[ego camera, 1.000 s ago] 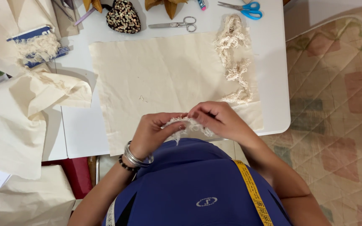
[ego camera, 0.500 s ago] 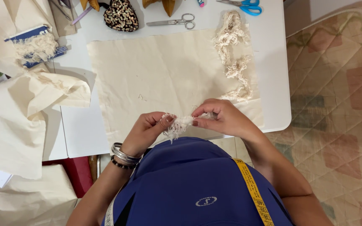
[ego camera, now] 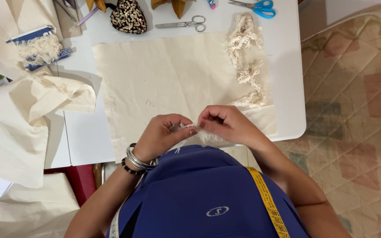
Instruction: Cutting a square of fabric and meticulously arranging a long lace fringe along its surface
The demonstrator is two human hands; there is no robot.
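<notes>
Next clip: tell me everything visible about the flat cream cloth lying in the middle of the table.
The cloth is a cream, roughly rectangular piece of plain woven fabric, spread flat on the white table with faint creases and a few loose threads. A strip of frayed cream trim lies along its right side. Its near edge is fraying, and there the left hand and right hand pinch the fringe between fingertips. Silver scissors lie just beyond its far edge.

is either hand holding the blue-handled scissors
No, the blue-handled scissors lie at the table's far edge, while both hands pinch frayed cream threads.
</notes>
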